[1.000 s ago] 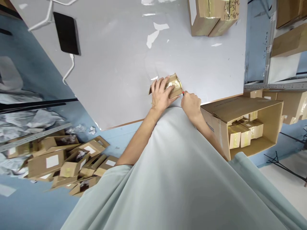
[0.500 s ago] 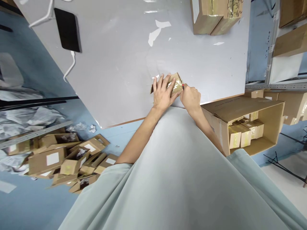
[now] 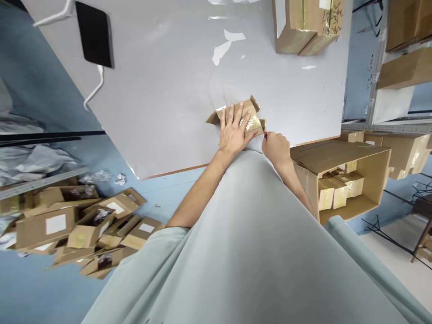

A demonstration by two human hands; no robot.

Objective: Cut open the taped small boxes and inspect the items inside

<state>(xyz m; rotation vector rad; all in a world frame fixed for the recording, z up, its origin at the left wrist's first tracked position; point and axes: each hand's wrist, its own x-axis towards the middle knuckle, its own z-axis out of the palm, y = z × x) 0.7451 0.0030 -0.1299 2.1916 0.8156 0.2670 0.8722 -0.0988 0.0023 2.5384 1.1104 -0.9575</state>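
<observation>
ok so the end flaps [image 3: 255,104] on that little box [image 3: 254,123] just came loose, now poking out toward 2 and 3 o'clock

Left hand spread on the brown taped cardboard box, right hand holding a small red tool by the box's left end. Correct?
Not the left end: in the head view, the right hand holds the small red tool by the right end, the left hand spread on the brown taped cardboard box.

Handwriting [image 3: 333,20] on the upper-right carton [image 3: 322,37] includes "31", other characters unclear
</observation>
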